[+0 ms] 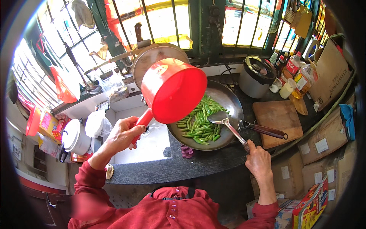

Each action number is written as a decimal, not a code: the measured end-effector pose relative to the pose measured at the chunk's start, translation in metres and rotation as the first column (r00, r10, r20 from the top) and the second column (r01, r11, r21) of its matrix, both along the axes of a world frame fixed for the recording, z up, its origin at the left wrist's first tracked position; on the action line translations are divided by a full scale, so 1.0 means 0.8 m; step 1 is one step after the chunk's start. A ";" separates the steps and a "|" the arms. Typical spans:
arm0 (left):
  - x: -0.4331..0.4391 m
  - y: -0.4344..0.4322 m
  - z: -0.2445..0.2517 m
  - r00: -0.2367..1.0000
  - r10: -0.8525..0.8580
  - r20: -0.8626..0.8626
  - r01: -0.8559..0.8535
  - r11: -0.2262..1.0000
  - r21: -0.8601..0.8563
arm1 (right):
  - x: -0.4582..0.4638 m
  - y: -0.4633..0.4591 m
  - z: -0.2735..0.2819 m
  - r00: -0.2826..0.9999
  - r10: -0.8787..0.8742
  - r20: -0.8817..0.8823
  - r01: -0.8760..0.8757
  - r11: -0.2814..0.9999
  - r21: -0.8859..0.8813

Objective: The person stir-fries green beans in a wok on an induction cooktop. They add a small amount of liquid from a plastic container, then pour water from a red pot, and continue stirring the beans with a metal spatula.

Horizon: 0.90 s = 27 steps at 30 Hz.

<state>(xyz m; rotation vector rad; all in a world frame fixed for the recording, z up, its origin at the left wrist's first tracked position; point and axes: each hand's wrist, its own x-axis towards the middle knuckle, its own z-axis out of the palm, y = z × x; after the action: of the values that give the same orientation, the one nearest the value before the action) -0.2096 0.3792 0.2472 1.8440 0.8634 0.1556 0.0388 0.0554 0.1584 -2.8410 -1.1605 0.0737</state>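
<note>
My left hand (pixel 125 134) grips the handle of a red plastic water ladle (pixel 178 91). The ladle is tipped above the left part of a wok (pixel 233 106), and its open mouth faces down to the right. Cut green beans or similar green vegetable pieces (pixel 201 123) lie in the wok, some hidden behind the ladle. In my right hand (pixel 258 160) is the handle of a metal wok spatula (pixel 226 120); its blade rests at the right side of the green pieces. The wok's dark handle (pixel 266 130) points right, above my right hand.
A white sink (pixel 137 150) lies left of the wok. On the right stand a wooden cutting board (pixel 277 121), a rice cooker or pressure cooker (pixel 255 76) and several bottles (pixel 303 80). Cardboard boxes (pixel 323 146) line the right side. A large lid (pixel 154 51) leans behind the ladle.
</note>
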 end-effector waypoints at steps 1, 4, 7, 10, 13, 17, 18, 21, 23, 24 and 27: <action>0.003 -0.004 -0.001 1.000 -0.017 0.006 0.017 0.999 0.030 | 0.003 -0.001 -0.002 1.000 -0.015 -0.013 0.015 1.000 0.007; 0.011 -0.014 -0.005 1.000 -0.005 -0.023 0.007 0.996 0.086 | 0.011 -0.005 -0.007 0.999 -0.039 -0.033 0.040 0.999 0.021; 0.016 -0.026 -0.008 1.000 -0.018 0.013 0.015 0.978 0.207 | 0.018 -0.007 -0.007 1.000 -0.023 -0.022 0.023 0.999 0.031; 0.021 -0.031 -0.007 1.000 -0.005 0.021 0.000 0.972 0.234 | 0.025 -0.009 -0.006 0.999 -0.019 -0.037 0.020 1.000 0.013; 0.027 -0.035 -0.006 1.000 0.012 0.029 -0.018 0.971 0.237 | 0.032 -0.012 -0.006 0.999 0.033 -0.020 -0.033 0.999 0.002; 0.026 -0.042 -0.012 0.998 0.050 0.044 -0.058 0.979 0.198 | 0.037 -0.017 -0.010 0.998 0.034 -0.060 -0.033 0.999 0.026; 0.021 -0.044 -0.014 0.993 0.080 0.085 -0.086 0.994 0.072 | 0.038 -0.018 -0.011 0.994 0.027 -0.103 -0.020 0.997 0.068; -0.001 -0.046 -0.027 0.960 0.213 0.180 -0.141 0.927 -0.347 | 0.037 -0.016 -0.015 0.975 0.018 -0.220 0.028 0.978 0.205; -0.024 -0.049 -0.036 0.925 0.295 0.238 -0.128 0.833 -0.538 | 0.035 -0.010 -0.016 0.942 0.024 -0.335 0.079 0.953 0.292; -0.037 -0.053 -0.041 0.911 0.353 0.211 -0.168 0.788 -0.593 | 0.033 -0.006 -0.016 0.940 0.044 -0.339 0.069 0.947 0.314; -0.089 -0.069 -0.046 0.880 0.435 0.191 -0.213 0.721 -0.660 | 0.024 0.012 -0.015 0.940 0.080 -0.330 0.042 0.937 0.346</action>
<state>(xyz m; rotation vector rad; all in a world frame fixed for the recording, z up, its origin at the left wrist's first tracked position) -0.2810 0.3239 0.2103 0.9844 0.8618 0.3532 0.0584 0.0650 0.1463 -2.3853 -1.0089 0.3140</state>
